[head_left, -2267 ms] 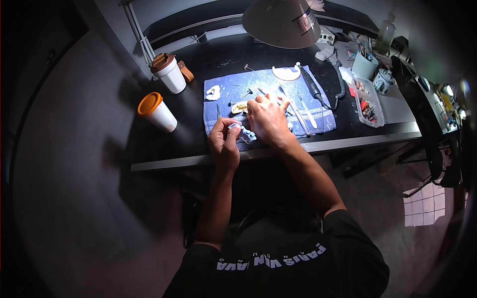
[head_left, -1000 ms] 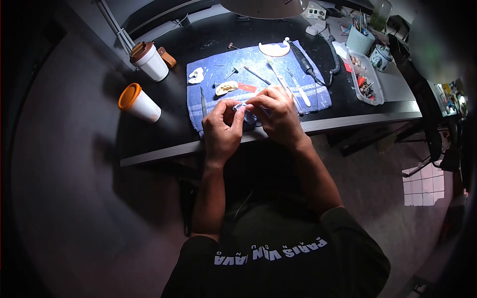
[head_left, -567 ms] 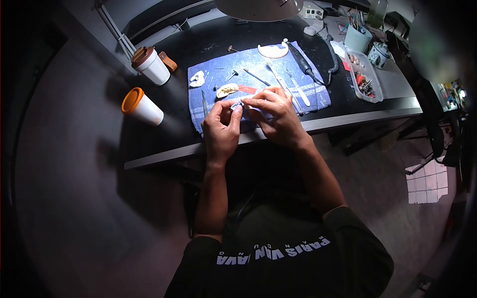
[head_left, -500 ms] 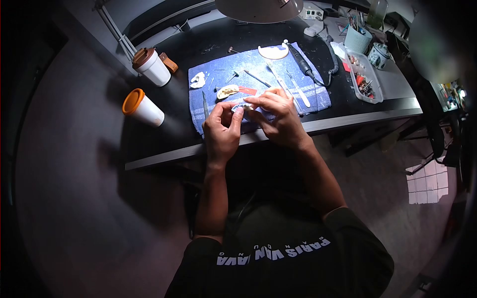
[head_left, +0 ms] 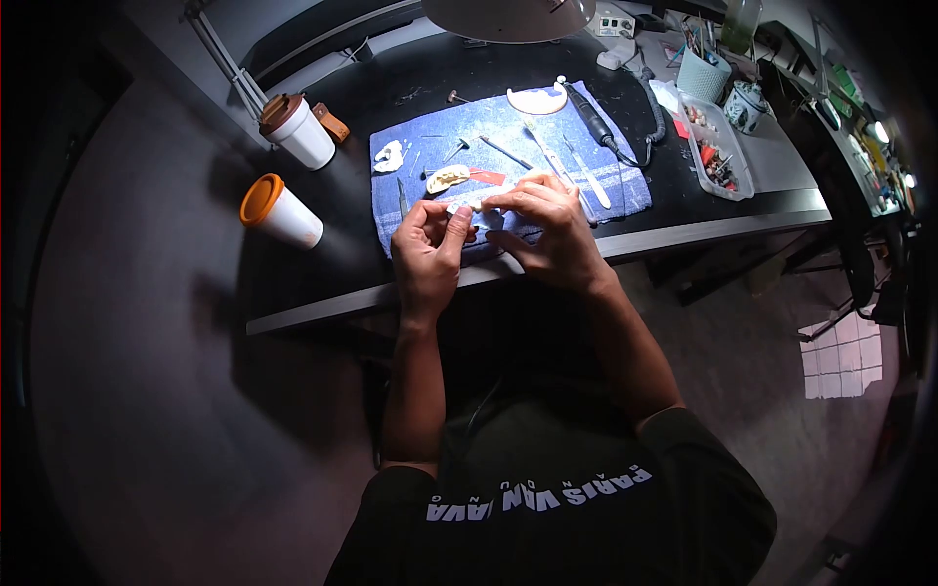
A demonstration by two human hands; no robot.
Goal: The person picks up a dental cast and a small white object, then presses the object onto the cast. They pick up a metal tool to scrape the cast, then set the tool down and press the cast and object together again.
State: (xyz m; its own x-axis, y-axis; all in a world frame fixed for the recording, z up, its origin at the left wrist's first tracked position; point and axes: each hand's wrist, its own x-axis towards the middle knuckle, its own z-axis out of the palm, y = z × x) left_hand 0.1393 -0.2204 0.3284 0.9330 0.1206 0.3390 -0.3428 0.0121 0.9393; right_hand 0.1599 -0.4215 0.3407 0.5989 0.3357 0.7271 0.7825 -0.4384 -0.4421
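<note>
Over the near edge of the blue towel point(head_left: 391, 137), my left hand point(head_left: 430, 249) pinches a small pale piece point(head_left: 476, 206), mostly covered by my fingers. My right hand point(head_left: 552, 230) is at its right side, index fingertip against the piece and thumb lower and apart from it. Just beyond my hands lies a cream dental model point(head_left: 447, 179), with a red strip point(head_left: 487, 177) beside it. White fragments point(head_left: 389, 156) rest at the towel's left. Slim tools, among them a white-handled knife point(head_left: 593, 186), lie to the right.
A black handpiece point(head_left: 591, 122) with a cord and a white curved piece point(head_left: 537, 101) are at the towel's back right. Two lidded cups point(head_left: 283, 210) point(head_left: 305, 142) stand left. A clear box point(head_left: 718, 161) holds small parts. A lamp shade point(head_left: 508, 20) hangs above.
My left hand has shifted slightly left and turned, with the pale piece tilting in its fingers. My right thumb is now farther from the piece.
</note>
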